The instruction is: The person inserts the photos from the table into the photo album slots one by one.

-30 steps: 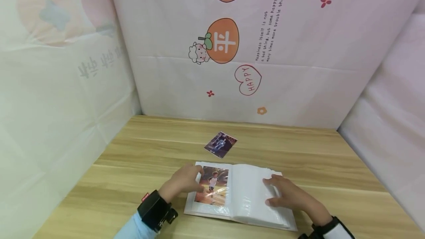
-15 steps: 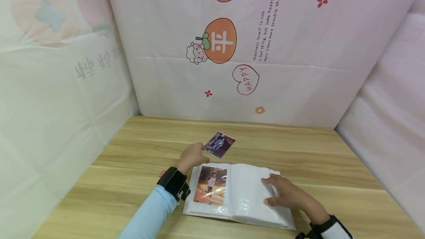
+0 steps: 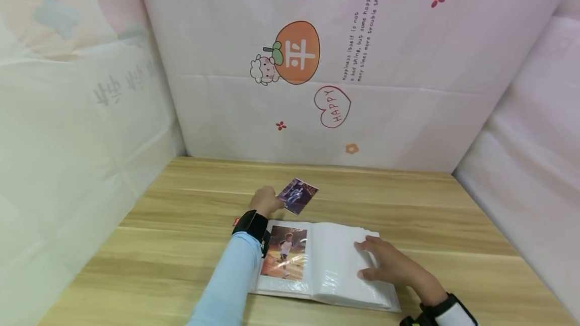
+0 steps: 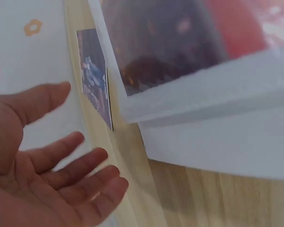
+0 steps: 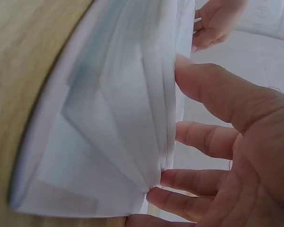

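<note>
An open photo album (image 3: pixel 333 253) lies on the table. Under its left plastic sleeve is a photo of a running child (image 3: pixel 284 253), and its right page is white. Beyond the album lies a loose dark photo (image 3: pixel 297 196). My left hand (image 3: pixel 266 201) is at the left edge of that photo; in the left wrist view the left hand (image 4: pixel 52 165) has its fingers spread, with nothing between them. My right hand (image 3: pixel 391 265) rests on the right page. Up close, the right hand (image 5: pixel 236 151) touches the edges of the stacked album pages (image 5: pixel 128 104) with thumb and fingertips.
The wooden table (image 3: pixel 149 245) is bounded by a printed white cloth (image 3: pixel 226 119) at the back. More white cloth hangs along the left side (image 3: pixel 90 165) and the right side (image 3: pixel 534 155).
My left hand has left the album's left page and moved forward to the loose photo. My right hand has stayed on the right page, and the album stays open at the same spread.
</note>
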Demonstrator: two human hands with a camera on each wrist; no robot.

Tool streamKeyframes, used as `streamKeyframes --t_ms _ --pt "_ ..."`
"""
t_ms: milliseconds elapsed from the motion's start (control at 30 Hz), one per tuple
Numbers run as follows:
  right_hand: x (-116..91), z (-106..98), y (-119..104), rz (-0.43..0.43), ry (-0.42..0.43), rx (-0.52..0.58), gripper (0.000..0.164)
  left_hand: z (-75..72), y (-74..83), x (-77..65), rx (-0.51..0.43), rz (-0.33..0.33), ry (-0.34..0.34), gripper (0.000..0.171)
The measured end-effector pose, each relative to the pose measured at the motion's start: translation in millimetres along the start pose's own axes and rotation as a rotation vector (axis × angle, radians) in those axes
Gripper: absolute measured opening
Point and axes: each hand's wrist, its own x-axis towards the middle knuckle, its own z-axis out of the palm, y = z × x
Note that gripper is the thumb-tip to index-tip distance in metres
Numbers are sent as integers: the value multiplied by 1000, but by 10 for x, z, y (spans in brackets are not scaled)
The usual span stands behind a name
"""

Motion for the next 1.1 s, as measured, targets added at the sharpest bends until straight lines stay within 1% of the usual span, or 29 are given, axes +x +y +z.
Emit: streamKeyframes --t_ms 33,133,200,300,467,600,733,900,1100 --pt "-2 0 -1 4 1 0 69 15 3 10 -22 8 -14 26" --pt "-7 3 -3 16 2 6 69 65 7 40 -82 37 -49 48" --pt "-12 3 -4 24 1 10 69 100 15 61 -88 40 -56 54" --pt "-21 0 -6 33 0 15 68 158 18 98 -47 31 -35 50" --pt "-26 -4 -11 43 1 21 68 250 11 158 32 -15 39 41" --pt "-14 -3 -11 53 -9 21 68 305 -24 192 121 0 82 44" --pt "-11 4 -4 65 -10 23 69 352 -52 223 209 21 107 48" --pt "-2 4 11 79 -13 33 69 401 -49 264 238 0 119 50" --pt "-2 5 10 83 -11 37 69 419 -4 289 254 -34 104 45"
